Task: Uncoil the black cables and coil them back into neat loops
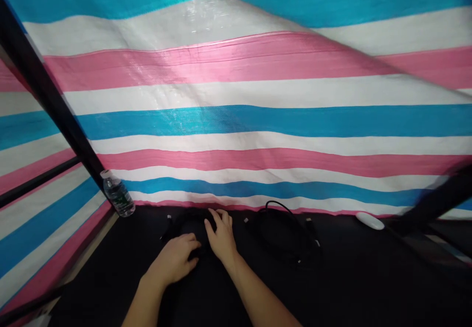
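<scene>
Both hands are at a coiled black cable [184, 217] lying near the back of the black tabletop, its outline hard to see against the dark surface. My left hand [176, 259] has its fingers curled at the near left side of the coil, with black cable seemingly between thumb and forefinger. Across from it, my right hand [222, 236] rests over the coil's right side, fingers stretched and thumb apart. A pale plug end [169, 217] of the cable pokes out on the left.
A second coiled black cable [283, 248] with metal plugs lies to the right. Farther right sits a white, rounded object [369, 221]. A clear water bottle [118, 194] stands at the back left corner by a black post [55, 96]. Striped sheeting [258, 120] hangs behind.
</scene>
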`<action>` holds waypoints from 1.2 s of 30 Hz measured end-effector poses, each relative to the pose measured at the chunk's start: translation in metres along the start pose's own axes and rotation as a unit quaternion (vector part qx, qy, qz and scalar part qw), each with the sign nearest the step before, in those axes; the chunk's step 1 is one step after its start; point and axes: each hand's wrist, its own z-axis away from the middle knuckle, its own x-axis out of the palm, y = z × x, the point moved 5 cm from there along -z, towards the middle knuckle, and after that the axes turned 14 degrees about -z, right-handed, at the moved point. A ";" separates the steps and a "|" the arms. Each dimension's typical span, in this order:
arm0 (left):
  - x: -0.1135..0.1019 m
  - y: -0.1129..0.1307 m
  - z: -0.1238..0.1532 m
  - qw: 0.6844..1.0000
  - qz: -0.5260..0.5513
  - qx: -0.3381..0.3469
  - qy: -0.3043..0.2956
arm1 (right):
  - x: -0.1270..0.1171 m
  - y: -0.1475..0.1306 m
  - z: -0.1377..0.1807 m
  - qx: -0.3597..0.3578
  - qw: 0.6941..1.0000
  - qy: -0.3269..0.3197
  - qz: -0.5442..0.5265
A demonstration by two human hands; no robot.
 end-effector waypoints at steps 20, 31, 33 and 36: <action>0.010 0.000 -0.005 0.998 -0.050 -0.035 0.028 | -0.027 -0.049 0.016 -0.114 0.992 0.049 0.007; 0.008 -0.003 -0.005 0.997 -0.045 -0.056 0.027 | -0.193 0.035 0.045 -0.020 0.969 -0.024 0.243; 0.008 -0.002 -0.005 0.997 -0.045 -0.057 0.034 | -0.195 0.051 0.046 -0.022 0.964 -0.084 0.252; 0.008 -0.001 -0.006 0.997 -0.043 -0.055 0.040 | -0.196 0.055 0.046 -0.041 0.962 -0.118 0.242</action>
